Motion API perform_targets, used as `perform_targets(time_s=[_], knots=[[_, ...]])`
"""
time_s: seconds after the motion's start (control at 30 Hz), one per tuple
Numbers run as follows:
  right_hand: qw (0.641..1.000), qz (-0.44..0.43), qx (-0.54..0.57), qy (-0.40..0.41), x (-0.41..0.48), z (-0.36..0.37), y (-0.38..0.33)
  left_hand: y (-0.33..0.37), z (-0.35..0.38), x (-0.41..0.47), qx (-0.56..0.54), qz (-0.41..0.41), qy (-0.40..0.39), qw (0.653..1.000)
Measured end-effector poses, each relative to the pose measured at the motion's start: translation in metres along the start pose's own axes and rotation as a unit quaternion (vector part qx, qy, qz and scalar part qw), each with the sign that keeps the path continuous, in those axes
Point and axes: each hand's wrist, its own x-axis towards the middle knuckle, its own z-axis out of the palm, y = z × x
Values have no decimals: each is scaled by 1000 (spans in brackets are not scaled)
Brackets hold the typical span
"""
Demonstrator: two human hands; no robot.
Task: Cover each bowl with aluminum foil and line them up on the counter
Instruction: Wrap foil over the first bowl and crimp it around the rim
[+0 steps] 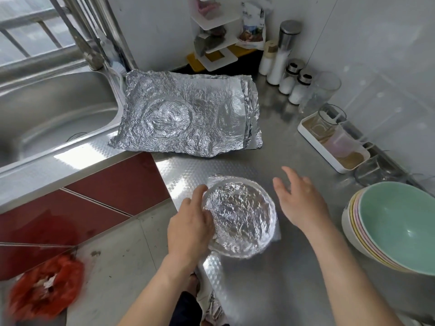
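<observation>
A foil-covered bowl (pixel 242 216) stands on the steel counter (pixel 294 267) near its front corner. My left hand (pixel 190 227) rests against the bowl's left rim, its fingers curled on the foil edge. My right hand (pixel 300 201) hovers just right of the bowl, fingers spread, holding nothing. Farther back lies a stack of crumpled foil sheets (pixel 188 114), the top one pressed with a round bowl imprint. At the right edge sits a stack of bare bowls (pixel 395 227), the top one green.
A sink (pixel 54 114) with a tap lies at the left. Salt shakers and bottles (pixel 287 64) line the back wall, beside a white tray with glasses (pixel 334 142). A red bag (pixel 44 288) sits on the floor below.
</observation>
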Motion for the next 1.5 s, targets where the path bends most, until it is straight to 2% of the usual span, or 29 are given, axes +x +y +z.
perform_targets(time_s=[0.1, 0.17, 0.27, 0.33, 0.4, 0.47, 0.53, 0.6, 0.7, 0.87, 1.1, 1.33, 1.5], knots=[[993, 34, -21, -109, -15, -3, 9, 5, -2, -9, 22, -23, -56, 998], [990, 23, 4, -140, -25, 2, 10, 10, -1, -13, 9, -49, -93, 994], [989, 10, 70, -133, -31, 8, 8, 13, -3, -19, -28, -79, -157, 984], [990, -5, 111, -90, -24, 9, 7, 17, -5, -23, -66, -58, -205, 975], [975, -29, 215, -54, -13, 11, 1, 24, -5, -26, -39, -6, -226, 973], [940, -45, 338, -32, -2, 16, -3, 32, 3, -24, 64, 71, -188, 978], [921, -40, 387, 10, 2, 23, 0, 40, 9, -18, 142, 139, -107, 974], [915, -16, 403, 35, -2, 32, 9, 43, 16, -8, 155, 195, -48, 967], [907, 1, 422, -5, -17, 50, 22, 46, 29, 7, 148, 237, -23, 960], [916, -22, 400, -3, -8, 72, 29, 51, 38, 16, 113, 256, -54, 959], [884, -5, 466, -48, 18, 72, 25, 52, 40, 16, 78, 249, -43, 964], [902, -29, 430, 24, 21, 81, 27, 54, 48, 19, 27, 233, -32, 972], [875, -28, 484, -9, 9, 83, 19, 55, 59, 20, 5, 227, -13, 974]])
